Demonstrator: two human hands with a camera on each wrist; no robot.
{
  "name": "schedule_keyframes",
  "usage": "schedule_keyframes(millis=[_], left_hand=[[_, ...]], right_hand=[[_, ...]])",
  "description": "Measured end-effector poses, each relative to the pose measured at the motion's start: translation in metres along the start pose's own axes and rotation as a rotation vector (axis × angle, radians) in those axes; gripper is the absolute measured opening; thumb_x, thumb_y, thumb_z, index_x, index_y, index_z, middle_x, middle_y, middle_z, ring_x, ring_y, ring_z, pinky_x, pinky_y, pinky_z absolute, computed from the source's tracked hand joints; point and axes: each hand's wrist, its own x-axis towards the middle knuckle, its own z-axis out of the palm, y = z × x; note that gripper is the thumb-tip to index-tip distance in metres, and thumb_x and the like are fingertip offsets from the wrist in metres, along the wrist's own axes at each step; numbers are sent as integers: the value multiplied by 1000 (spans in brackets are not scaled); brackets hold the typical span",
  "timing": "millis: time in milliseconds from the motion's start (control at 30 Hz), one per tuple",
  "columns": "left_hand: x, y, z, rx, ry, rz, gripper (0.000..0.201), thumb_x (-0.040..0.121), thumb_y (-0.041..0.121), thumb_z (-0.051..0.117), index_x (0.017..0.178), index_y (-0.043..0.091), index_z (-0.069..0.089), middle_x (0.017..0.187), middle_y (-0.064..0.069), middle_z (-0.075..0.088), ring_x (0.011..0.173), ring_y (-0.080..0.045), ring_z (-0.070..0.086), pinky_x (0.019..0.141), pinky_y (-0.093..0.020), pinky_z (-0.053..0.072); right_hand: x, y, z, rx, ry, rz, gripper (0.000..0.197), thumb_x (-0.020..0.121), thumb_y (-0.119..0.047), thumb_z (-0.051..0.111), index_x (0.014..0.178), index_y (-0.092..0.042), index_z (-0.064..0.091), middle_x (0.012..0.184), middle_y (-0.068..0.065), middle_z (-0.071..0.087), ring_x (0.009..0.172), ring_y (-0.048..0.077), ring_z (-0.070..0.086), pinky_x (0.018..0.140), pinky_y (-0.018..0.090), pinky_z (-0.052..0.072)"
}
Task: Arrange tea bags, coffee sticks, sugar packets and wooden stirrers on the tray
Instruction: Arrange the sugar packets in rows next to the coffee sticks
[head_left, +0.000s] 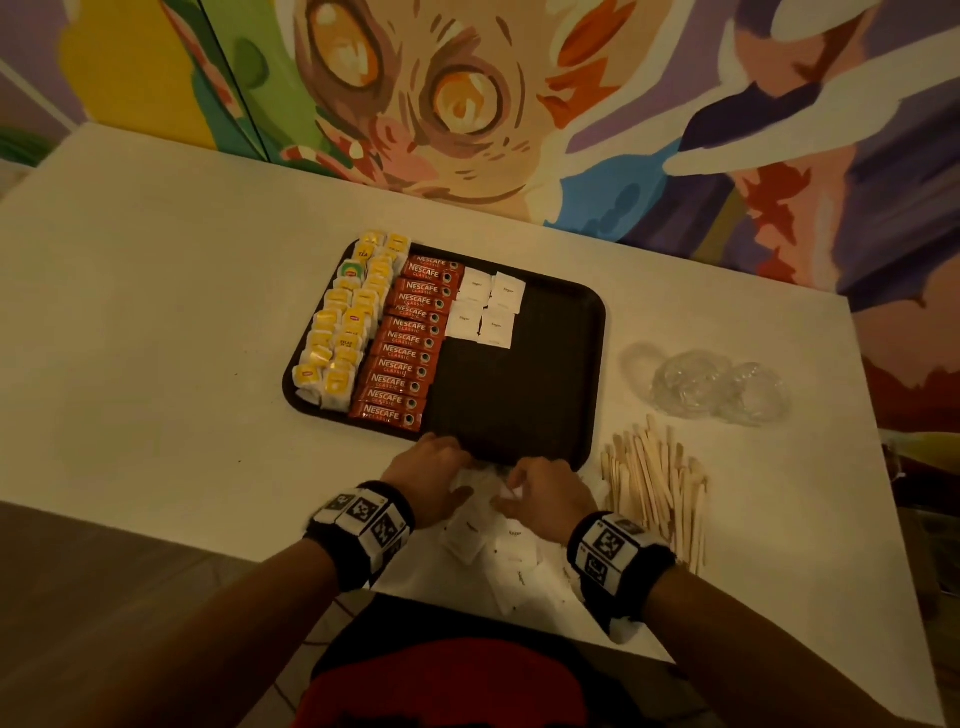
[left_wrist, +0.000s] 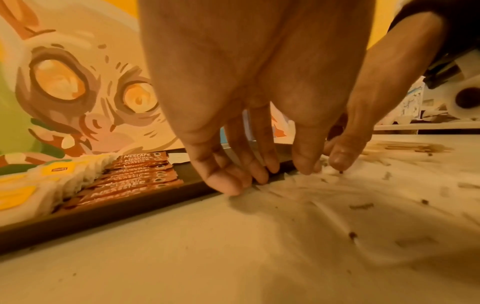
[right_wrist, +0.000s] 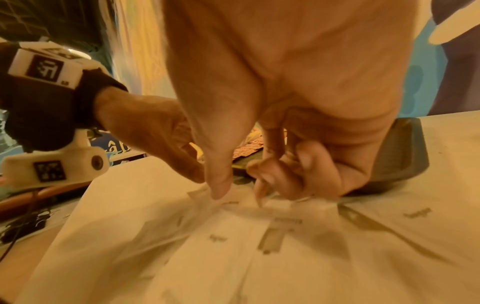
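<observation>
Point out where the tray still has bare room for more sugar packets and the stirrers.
The tray is bare right of the coffee sticks and below the four sugar packets, out to its right rim. Its left side is crowded with tea bags and sticks.

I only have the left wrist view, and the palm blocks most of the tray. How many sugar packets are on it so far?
Observer: Four sugar packets lie on the tray, in a two-by-two block beside the coffee sticks.
Operator: And the stirrers?
Observer: None are on the tray. The wooden stirrers lie in a loose pile on the table, right of the tray's near corner.
Operator: What is the right hand doing?
Observer: The right hand is at the loose sugar packets by the tray's near edge. Its thumb and forefinger pinch one of them, and the other fingers are curled.
</observation>
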Motion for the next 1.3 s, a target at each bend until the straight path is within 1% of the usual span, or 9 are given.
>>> schedule_keyframes(millis=[167, 433, 667, 767, 933, 1033, 1100, 1200, 1300], left_hand=[[-4, 6, 12, 63, 44, 3, 46, 93, 36, 56, 137, 27, 46, 136, 3, 47, 127, -21, 38, 101, -35, 42], [-4, 4, 19, 122, 19, -46, 51, 92, 38, 59, 139, 28, 43, 136, -1, 41, 127, -25, 35, 99, -38, 46], [-7, -12, 17, -45, 46, -183, 43, 86, 44, 64, 122, 23, 52, 126, 2, 45, 121, -20, 39, 96, -39, 48], [-9, -17, 16, -130, 90, -244, 27, 90, 40, 60, 110, 23, 57, 116, 2, 52, 113, -19, 46, 91, -38, 48], [-15, -21, 13, -348, 179, -311, 16, 91, 30, 63, 103, 20, 62, 102, 3, 65, 92, -15, 60, 81, -28, 50], [-19, -24, 10, -530, 256, -306, 10, 89, 24, 67, 97, 21, 62, 97, 4, 65, 84, -11, 60, 72, -22, 49], [-22, -26, 5, -638, 326, -308, 11, 86, 20, 70, 93, 20, 61, 93, 4, 66, 81, -11, 62, 69, -23, 51], [-23, -34, -3, -838, 379, -343, 20, 86, 12, 70, 100, 20, 59, 98, 1, 67, 85, -17, 67, 68, -32, 58], [-20, -37, -12, -979, 415, -363, 26, 87, 6, 67, 109, 19, 59, 111, -4, 64, 93, -20, 66, 62, -28, 57]], right_hand=[[-8, -1, 11, -59, 77, 3, 45, 81, -53, 72, 109, -21, 57, 107, -1, 63, 94, 20, 62, 78, 33, 52], [-8, -5, 17, -19, 103, -9, 35, 79, -46, 76, 97, -23, 56, 99, -3, 62, 87, 18, 61, 77, 37, 54], [-6, -7, 17, 141, 115, -29, 18, 85, -34, 72, 94, -22, 63, 77, -6, 62, 70, 14, 62, 67, 33, 56], [-7, -5, 14, 268, 117, -49, 15, 89, -29, 70, 99, -18, 67, 67, -9, 58, 58, 6, 57, 54, 19, 47], [-8, -7, 4, 460, 129, -79, 18, 88, -26, 73, 104, -20, 67, 85, -9, 63, 77, 3, 59, 60, 9, 44], [-4, -6, -2, 571, 139, -82, 12, 88, -23, 72, 96, -26, 65, 94, -9, 65, 89, 9, 63, 71, 16, 50], [1, -7, -5, 656, 161, -75, 11, 88, -21, 71, 94, -27, 63, 99, -5, 67, 92, 14, 65, 75, 28, 57], [8, -13, -13, 760, 166, -61, 9, 93, -17, 64, 99, -22, 59, 109, 4, 66, 96, 20, 67, 68, 31, 61], [13, -22, -18, 846, 123, -54, 13, 97, -14, 58, 105, -24, 55, 116, 5, 58, 98, 21, 64, 62, 33, 62]])
